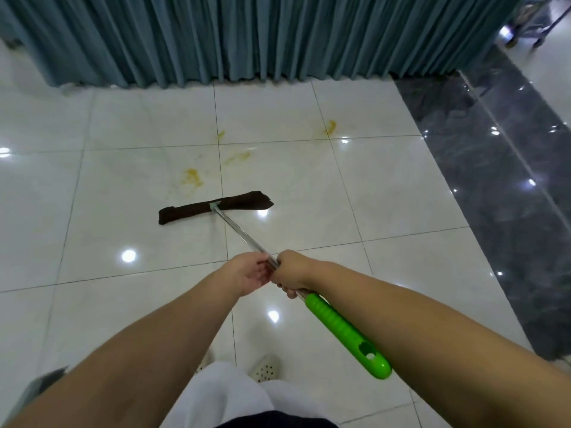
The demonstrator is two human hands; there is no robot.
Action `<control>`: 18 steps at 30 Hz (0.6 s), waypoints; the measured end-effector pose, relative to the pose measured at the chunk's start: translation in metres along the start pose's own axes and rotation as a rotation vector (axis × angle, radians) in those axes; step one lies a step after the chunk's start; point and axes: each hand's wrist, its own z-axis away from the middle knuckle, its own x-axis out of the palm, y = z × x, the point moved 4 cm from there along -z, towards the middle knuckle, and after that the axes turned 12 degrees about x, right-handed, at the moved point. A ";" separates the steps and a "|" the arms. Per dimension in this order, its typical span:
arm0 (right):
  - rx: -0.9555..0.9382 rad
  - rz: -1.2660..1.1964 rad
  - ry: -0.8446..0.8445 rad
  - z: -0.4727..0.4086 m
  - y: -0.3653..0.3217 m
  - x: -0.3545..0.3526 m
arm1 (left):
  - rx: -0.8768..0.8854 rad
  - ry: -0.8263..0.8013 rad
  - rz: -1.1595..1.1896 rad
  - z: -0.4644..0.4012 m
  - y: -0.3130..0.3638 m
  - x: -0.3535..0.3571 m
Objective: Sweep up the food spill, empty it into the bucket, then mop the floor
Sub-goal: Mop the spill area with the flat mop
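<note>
A flat mop with a dark brown head [213, 206] lies on the white tiled floor [386, 193], its metal pole [239, 233] running back to a green grip [346, 335]. My right hand [293, 273] is closed around the pole just above the green grip. My left hand [250, 273] holds the pole right in front of it, fingers curled on the metal. Yellow smears of the food spill [193, 177] mark the tiles beyond the mop head, with more yellow smears [330, 127] further right.
A teal curtain [247, 38] hangs to the floor along the far side. A dark polished stone strip [500, 186] runs down the right. My feet in white perforated shoes [265, 369] stand on the tiles below. The bucket is out of view.
</note>
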 end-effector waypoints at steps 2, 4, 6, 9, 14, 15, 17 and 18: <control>-0.011 0.044 0.015 0.000 -0.006 -0.002 | 0.026 -0.005 0.015 0.000 0.006 -0.002; -0.024 0.056 0.005 -0.001 -0.010 -0.003 | 0.045 0.006 0.047 0.001 0.010 -0.005; -0.033 0.054 -0.029 0.001 -0.014 -0.003 | 0.053 0.016 0.057 0.002 0.011 -0.010; -0.009 -0.060 -0.113 0.002 -0.019 0.000 | 0.065 0.043 0.034 0.005 0.014 -0.018; 0.187 -0.506 -0.425 0.007 -0.033 0.018 | 0.106 0.143 0.089 0.005 0.027 -0.039; 0.204 -0.548 -0.449 0.008 -0.036 0.021 | 0.110 0.141 0.104 0.005 0.030 -0.042; 0.228 -0.576 -0.424 0.007 -0.044 0.025 | 0.124 0.140 0.166 0.004 0.035 -0.046; 0.238 -0.570 -0.398 0.005 -0.047 0.026 | 0.126 0.141 0.202 0.003 0.038 -0.046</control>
